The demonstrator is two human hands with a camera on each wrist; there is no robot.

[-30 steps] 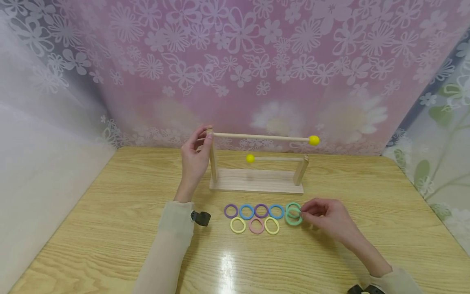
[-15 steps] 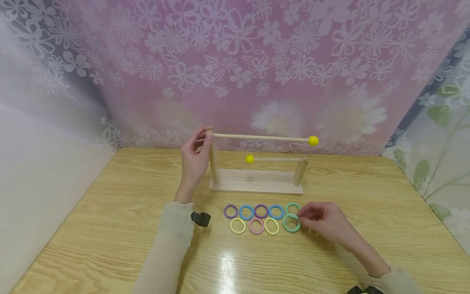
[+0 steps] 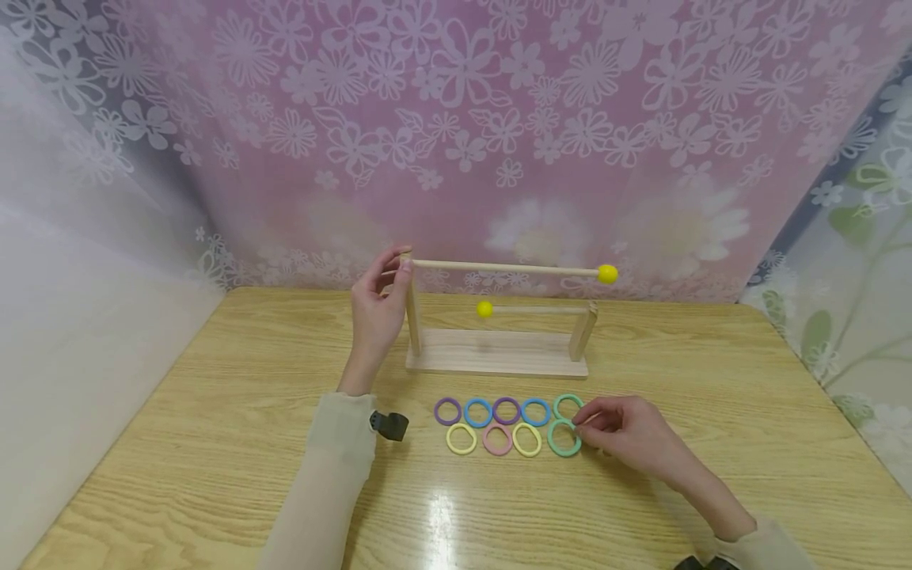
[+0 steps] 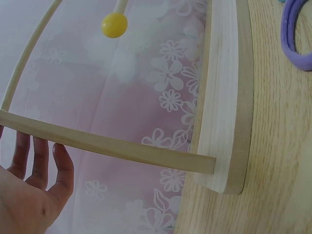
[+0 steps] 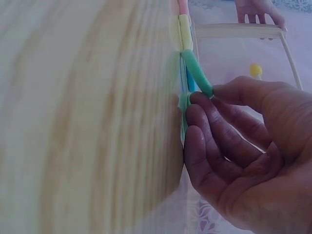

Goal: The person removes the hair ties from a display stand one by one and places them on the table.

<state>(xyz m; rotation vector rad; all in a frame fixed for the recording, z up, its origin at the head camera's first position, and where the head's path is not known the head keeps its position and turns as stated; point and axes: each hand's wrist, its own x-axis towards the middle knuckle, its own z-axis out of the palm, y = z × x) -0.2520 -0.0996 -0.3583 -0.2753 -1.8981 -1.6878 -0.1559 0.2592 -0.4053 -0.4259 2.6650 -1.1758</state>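
My left hand [image 3: 381, 305] grips the top of the tall left post [image 3: 414, 321] of a wooden stand; its fingers [image 4: 40, 161] show behind the post in the left wrist view. My right hand [image 3: 630, 435] pinches a green ring [image 5: 196, 70] between thumb and fingertips. That ring is tilted, its far edge low by the tabletop. A second green ring [image 3: 561, 397] lies flat just behind it, partly hidden by my fingers. The stand's upper rod [image 3: 506, 267] ends in a yellow ball [image 3: 607, 274] at the right. A lower rod [image 3: 541, 309] points left from the short post, also with a yellow ball [image 3: 484, 309].
Left of my right hand, purple and blue rings [image 3: 478, 400] lie in a back row. Two yellow rings [image 3: 461, 452] and a pink ring [image 3: 497, 453] form the front row. The stand's base [image 3: 499, 352] is behind them. A flowered curtain [image 3: 463, 158] hangs beyond the wooden table [image 3: 249, 443].
My right hand has drawn the green ring toward me and slightly left, off the other green ring it overlapped. My left hand has stayed on the post.
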